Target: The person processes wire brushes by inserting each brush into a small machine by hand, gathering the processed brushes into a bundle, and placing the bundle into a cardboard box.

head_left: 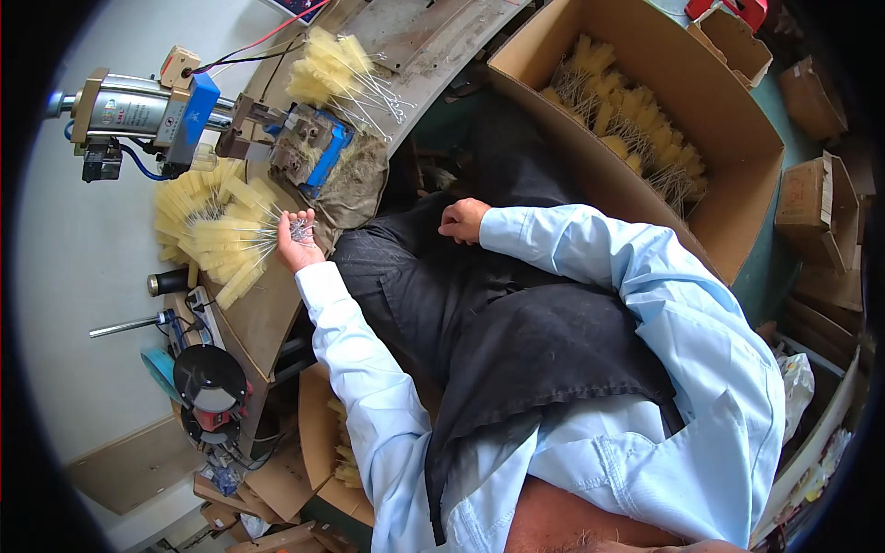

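Note:
My left hand [297, 241] grips the metal stems of a fan-shaped bundle of yellow brushes [217, 232] at the workbench edge. The brush heads spread out to the left over the bench top. My right hand [463, 220] rests loosely curled on my dark apron, holding nothing that I can see. A second pile of yellow brushes [334, 69] lies farther along the bench, stems pointing right. Between the two piles stands a small machine with a blue clamp block [313, 143] and a silver pneumatic cylinder [138, 109].
A large cardboard box [737, 129] to the right holds several finished yellow brushes [627, 115]. Another box with brushes [343, 452] sits below the bench. A black round tool [210, 376] and a power strip lie at the bench's near end. Smaller boxes [816, 198] stack at the far right.

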A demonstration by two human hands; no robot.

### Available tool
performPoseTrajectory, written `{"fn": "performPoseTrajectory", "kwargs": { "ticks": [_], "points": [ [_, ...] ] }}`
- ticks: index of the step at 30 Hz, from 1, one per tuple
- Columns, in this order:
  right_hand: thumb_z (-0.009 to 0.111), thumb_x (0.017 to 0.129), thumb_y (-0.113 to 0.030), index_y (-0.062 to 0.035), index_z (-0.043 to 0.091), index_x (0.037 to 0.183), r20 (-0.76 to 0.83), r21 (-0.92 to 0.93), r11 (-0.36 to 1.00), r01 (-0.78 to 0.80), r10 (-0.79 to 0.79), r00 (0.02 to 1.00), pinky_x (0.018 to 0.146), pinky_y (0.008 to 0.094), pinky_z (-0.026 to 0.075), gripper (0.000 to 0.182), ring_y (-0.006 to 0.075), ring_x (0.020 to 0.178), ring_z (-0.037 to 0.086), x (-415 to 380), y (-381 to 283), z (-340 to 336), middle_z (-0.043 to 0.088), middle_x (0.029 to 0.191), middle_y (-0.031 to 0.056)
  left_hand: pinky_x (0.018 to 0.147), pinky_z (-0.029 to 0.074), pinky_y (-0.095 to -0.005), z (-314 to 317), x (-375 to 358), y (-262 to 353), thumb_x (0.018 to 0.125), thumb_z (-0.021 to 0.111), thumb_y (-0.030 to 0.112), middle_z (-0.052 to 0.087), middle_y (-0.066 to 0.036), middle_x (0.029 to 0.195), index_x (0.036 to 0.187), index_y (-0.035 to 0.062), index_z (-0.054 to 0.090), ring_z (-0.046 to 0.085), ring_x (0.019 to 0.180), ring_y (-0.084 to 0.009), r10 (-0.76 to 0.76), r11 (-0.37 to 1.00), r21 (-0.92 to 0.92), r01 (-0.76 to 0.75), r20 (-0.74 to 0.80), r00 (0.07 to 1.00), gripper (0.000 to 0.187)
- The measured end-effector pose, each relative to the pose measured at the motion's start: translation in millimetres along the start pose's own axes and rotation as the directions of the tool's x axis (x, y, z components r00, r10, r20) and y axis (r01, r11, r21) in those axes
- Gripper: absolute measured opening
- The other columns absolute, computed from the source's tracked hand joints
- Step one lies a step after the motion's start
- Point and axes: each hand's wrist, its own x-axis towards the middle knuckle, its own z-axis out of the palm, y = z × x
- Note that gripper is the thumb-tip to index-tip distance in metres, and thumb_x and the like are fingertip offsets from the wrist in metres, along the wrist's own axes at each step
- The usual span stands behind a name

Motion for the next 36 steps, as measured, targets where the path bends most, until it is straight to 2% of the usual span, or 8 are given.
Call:
{"fn": "performPoseTrajectory", "kwargs": {
  "ticks": [10, 16, 25, 27, 29, 31, 36],
  "points": [
    [0.061, 0.092, -0.031, -0.0061, 0.069, 0.097, 0.062, -0.07, 0.997, 0.042, -0.038, 0.997, 0.064, 0.0342, 0.055, 0.026, 0.0192, 0.06, 0.066, 5, -3, 12, 0.069, 0.072, 0.0051, 0.083, 0.059, -0.0439, 0, -2, -1, 0.092, 0.064, 0.011, 0.066, -0.009, 0.087, 0.099, -0.0013, 0.063, 0.066, 0.08, -0.0219, 0.006, 1.0, -0.001, -0.006, -0.004, 1.0, 0.015],
    [0.061, 0.092, -0.031, -0.0062, 0.069, 0.098, 0.033, 0.007, 1.0, 0.01, -0.01, 0.999, 0.064, 0.0339, 0.055, 0.027, 0.0192, 0.059, 0.066, 6, 4, 5, 0.069, 0.071, 0.0055, 0.081, 0.059, -0.0433, 3, -4, -1, 0.092, 0.064, 0.013, 0.066, -0.009, 0.086, 0.098, -0.0005, 0.063, 0.066, 0.08, -0.0217, 0.022, 0.999, 0.026, -0.022, -0.021, 1.0, 0.014],
    [0.06, 0.092, -0.031, -0.0068, 0.069, 0.095, 0.025, -0.006, 0.999, 0.046, -0.046, 0.999, 0.059, 0.0351, 0.055, 0.026, 0.0192, 0.059, 0.067, 24, 8, 4, 0.069, 0.071, 0.0057, 0.079, 0.06, -0.0431, 1, 0, 0, 0.093, 0.062, 0.012, 0.066, -0.009, 0.085, 0.096, -0.0018, 0.062, 0.066, 0.078, -0.0223, -0.013, 0.999, 0.033, 0.014, -0.026, 1.0, 0.014],
    [0.061, 0.092, -0.03, -0.006, 0.068, 0.1, 0.036, 0.015, 0.999, 0.036, -0.037, 0.999, 0.058, 0.0343, 0.053, 0.027, 0.0181, 0.055, 0.063, 24, 6, 5, 0.068, 0.07, 0.0049, 0.08, 0.059, -0.0439, -2, 2, -2, 0.093, 0.062, 0.012, 0.065, -0.009, 0.085, 0.097, -0.0023, 0.062, 0.065, 0.079, -0.0226, 0.029, 0.999, 0.027, -0.029, -0.001, 1.0, 0.015],
    [0.061, 0.092, -0.032, -0.0059, 0.069, 0.099, 0.052, -0.002, 0.998, 0.071, -0.07, 0.996, 0.061, 0.0349, 0.054, 0.028, 0.0187, 0.058, 0.065, 24, 5, 8, 0.068, 0.07, 0.0052, 0.084, 0.058, -0.0449, -9, 6, -2, 0.093, 0.061, 0.011, 0.066, -0.01, 0.088, 0.099, -0.0036, 0.062, 0.065, 0.082, -0.0232, 0.014, 1.0, 0.0, -0.014, 0.059, 0.998, 0.016],
    [0.061, 0.091, -0.032, -0.0062, 0.069, 0.099, 0.051, -0.002, 0.997, 0.08, -0.08, 0.995, 0.063, 0.0353, 0.054, 0.028, 0.0195, 0.06, 0.066, 22, 1, 11, 0.069, 0.071, 0.0053, 0.08, 0.059, -0.0447, -11, 7, -2, 0.094, 0.06, 0.012, 0.064, -0.011, 0.086, 0.103, -0.0051, 0.061, 0.065, 0.081, -0.0239, 0.026, 0.999, 0.03, -0.027, 0.044, 0.999, 0.019],
    [0.06, 0.093, -0.032, -0.0091, 0.07, 0.092, 0.064, -0.043, 0.994, 0.1, -0.097, 0.993, 0.071, 0.0377, 0.055, 0.025, 0.0213, 0.067, 0.069, 23, -4, 19, 0.07, 0.073, 0.0046, 0.084, 0.059, -0.0453, -11, 6, 2, 0.094, 0.06, 0.011, 0.064, -0.011, 0.086, 0.103, -0.0053, 0.06, 0.065, 0.08, -0.0237, -0.003, 0.999, 0.042, 0.001, 0.028, 1.0, 0.018]
  ]
}}
